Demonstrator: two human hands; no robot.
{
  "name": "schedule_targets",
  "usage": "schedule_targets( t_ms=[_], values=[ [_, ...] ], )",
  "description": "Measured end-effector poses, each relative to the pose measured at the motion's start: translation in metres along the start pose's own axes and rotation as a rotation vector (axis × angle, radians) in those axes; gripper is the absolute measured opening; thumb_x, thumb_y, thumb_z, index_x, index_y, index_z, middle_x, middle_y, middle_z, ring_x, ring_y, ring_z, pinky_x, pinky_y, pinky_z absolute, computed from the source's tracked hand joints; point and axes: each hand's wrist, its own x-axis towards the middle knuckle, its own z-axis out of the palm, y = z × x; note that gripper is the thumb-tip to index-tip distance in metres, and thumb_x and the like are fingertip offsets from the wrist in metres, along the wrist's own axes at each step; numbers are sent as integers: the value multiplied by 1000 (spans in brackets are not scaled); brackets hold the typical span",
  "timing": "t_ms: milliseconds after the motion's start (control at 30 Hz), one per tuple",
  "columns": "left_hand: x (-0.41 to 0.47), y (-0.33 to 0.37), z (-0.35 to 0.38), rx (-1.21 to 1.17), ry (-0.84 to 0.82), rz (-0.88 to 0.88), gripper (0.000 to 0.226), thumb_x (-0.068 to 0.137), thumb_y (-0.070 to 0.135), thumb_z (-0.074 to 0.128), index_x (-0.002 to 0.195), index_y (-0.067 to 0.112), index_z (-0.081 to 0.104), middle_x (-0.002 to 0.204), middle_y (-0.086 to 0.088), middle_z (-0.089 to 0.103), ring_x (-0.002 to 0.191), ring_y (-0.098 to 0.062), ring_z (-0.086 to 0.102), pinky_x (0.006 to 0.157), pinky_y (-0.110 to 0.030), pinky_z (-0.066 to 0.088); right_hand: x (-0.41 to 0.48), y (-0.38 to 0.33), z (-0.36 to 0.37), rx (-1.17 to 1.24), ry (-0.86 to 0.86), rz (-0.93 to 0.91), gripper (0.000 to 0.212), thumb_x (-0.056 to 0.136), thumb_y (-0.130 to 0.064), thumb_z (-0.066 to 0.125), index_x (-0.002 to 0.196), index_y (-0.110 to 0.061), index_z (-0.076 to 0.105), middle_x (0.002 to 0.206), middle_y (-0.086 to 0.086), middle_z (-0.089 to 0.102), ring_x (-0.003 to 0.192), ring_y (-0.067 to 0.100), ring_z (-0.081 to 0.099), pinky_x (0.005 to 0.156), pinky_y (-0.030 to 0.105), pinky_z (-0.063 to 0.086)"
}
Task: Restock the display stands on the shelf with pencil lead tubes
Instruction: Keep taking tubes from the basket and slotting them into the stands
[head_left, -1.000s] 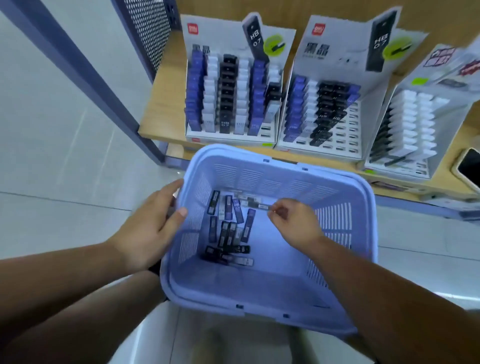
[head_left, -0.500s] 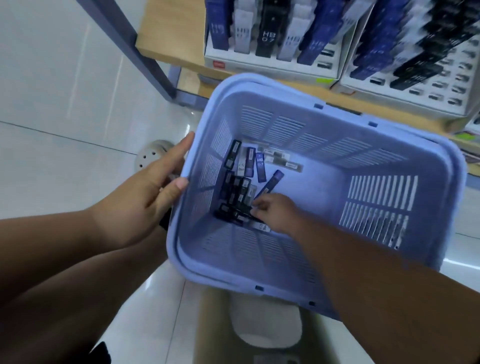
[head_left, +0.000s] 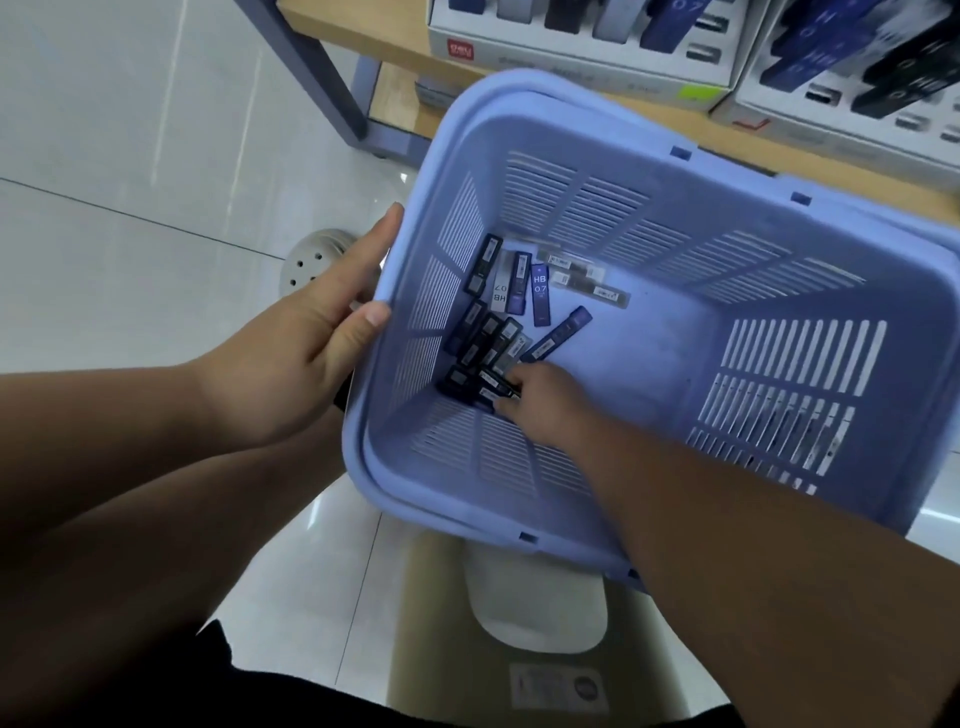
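A lavender-blue plastic basket with slotted walls is held tilted in front of a light wooden shelf. The left hand grips the left rim of the basket: the thumb lies over the edge on the inner side and the other fingers are on the outer side of the wall. The right hand is deep inside the basket, with its fingers bent down onto a pile of small flat pencil lead tubes. It touches the pile, but it is not possible to tell if it already pinches one tube.

The tubes lie on the basket floor, gathered toward the left wall; most are black or dark blue. One blue tube marked HB 07 lies a little apart from the pile, and a few clear tubes lie near the far wall. A long blue tube points away from the right hand, just beside its fingers.

On the shelf, behind the basket, stand two white cardboard display stands, one at the left and one at the right. Only their lower parts are in view, with rows of blue, grey and black tubes. Under the basket is a glossy white tiled floor and a brown cardboard box
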Motion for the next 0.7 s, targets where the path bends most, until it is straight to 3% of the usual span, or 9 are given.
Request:
schedule_targets(
  t_ms=[100, 300, 500, 700],
  values=[
    [0, 0, -1, 10, -6, -6, 63, 101, 38, 34, 155, 48, 3, 126, 6, 58, 92, -9, 61, 81, -17, 50, -1, 1, 2, 62, 14, 30, 47, 97, -35, 66, 139, -15, 58, 139, 12, 58, 122, 32, 56, 104, 39, 47],
    [-1, -2, -1, -25, -6, 7, 59, 102, 45, 32, 153, 53, 4, 133, 7, 53, 97, -13, 62, 89, -35, 55, -1, -14, 5, 83, 100, -6, 30, 97, -26, 64, 124, -14, 69, 119, 12, 70, 110, 33, 64, 95, 41, 53],
    [0, -4, 0, -34, -9, 15, 63, 99, 47, 32, 155, 48, 4, 126, 32, 45, 93, 0, 60, 84, -11, 47, 5, -13, 13, 250, 61, 35, 38, 100, -32, 60, 136, -19, 63, 137, 6, 63, 122, 27, 59, 105, 38, 48],
    [0, -2, -1, -37, -13, -2, 63, 100, 45, 33, 155, 49, 4, 136, 16, 51, 105, -5, 59, 93, -14, 47, 11, -16, 11, 213, -48, 15, 37, 103, -38, 54, 133, -19, 64, 131, 2, 63, 119, 26, 59, 103, 37, 48]
  ],
)
